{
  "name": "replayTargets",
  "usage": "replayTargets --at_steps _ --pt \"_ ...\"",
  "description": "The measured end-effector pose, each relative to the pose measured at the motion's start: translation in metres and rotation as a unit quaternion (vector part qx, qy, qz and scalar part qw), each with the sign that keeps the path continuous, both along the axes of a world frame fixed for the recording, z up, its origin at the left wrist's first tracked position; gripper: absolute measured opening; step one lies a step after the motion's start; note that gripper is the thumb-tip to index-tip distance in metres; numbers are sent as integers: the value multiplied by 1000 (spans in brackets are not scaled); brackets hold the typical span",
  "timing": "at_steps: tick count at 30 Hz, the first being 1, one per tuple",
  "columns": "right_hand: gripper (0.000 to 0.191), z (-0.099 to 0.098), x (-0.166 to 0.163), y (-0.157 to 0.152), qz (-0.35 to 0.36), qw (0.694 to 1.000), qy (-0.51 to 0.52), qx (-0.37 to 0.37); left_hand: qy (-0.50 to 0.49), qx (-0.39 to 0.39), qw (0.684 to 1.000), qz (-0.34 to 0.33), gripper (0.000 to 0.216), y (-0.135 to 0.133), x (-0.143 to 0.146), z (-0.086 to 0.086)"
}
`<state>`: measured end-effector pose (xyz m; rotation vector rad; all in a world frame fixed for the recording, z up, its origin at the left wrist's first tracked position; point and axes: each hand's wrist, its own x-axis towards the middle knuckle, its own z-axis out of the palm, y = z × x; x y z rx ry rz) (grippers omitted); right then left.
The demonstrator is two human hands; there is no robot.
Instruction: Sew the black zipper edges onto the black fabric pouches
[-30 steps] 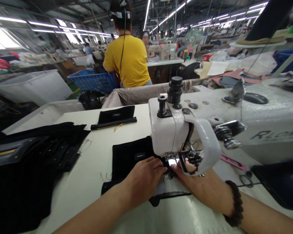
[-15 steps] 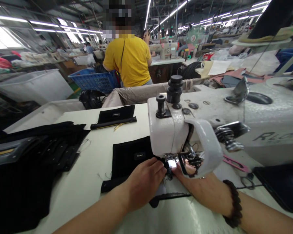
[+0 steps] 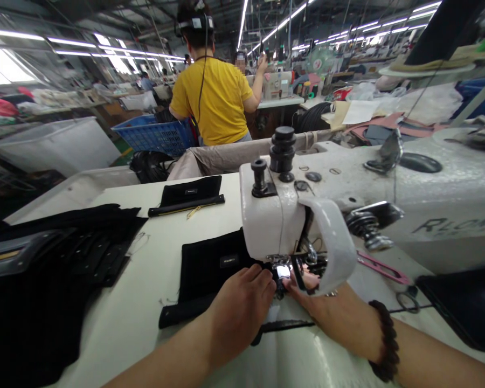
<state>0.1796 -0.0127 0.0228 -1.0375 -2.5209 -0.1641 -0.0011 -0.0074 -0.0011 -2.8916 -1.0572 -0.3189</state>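
A black fabric piece (image 3: 206, 269) with a small label and a dark bound strip along its near edge lies on the sewing table, its right end under the head of a white sewing machine (image 3: 267, 226). My left hand (image 3: 242, 304) presses its closed fingers onto that piece, just left of the lit presser foot (image 3: 282, 274). Right of the foot, my right hand (image 3: 327, 310) has thumb and fingers drawn together at the work. The white guard hides part of those fingers, and the cloth between them barely shows.
Another labelled black piece with a yellow zipper (image 3: 189, 196) lies farther back. Stacked black pieces (image 3: 36, 302) cover the left side. Pink thread snips (image 3: 383, 267) and a black phone-like slab (image 3: 461, 307) lie right. A person in yellow (image 3: 210, 99) stands beyond, beside a blue basket (image 3: 153, 134).
The black piece has turned slightly, its near left corner swinging left and toward me. Both hands stay by the presser foot. The view shifts a little; the person in yellow has an arm raised.
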Motion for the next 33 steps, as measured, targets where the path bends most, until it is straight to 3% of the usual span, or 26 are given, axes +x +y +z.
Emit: replayTargets --at_steps 10,17,27,33 --pt "30 -15 4 6 -31 997 21 -67 -1 21 1000 -5 15 5 2 5" --pt "35 -27 5 7 -12 999 34 -33 12 47 999 -13 15 9 3 8" --pt "33 -27 4 10 -1 997 58 -41 66 32 997 -11 19 10 1 7" --pt "27 -15 3 9 -14 999 35 -33 -9 83 996 -29 22 11 -6 6"
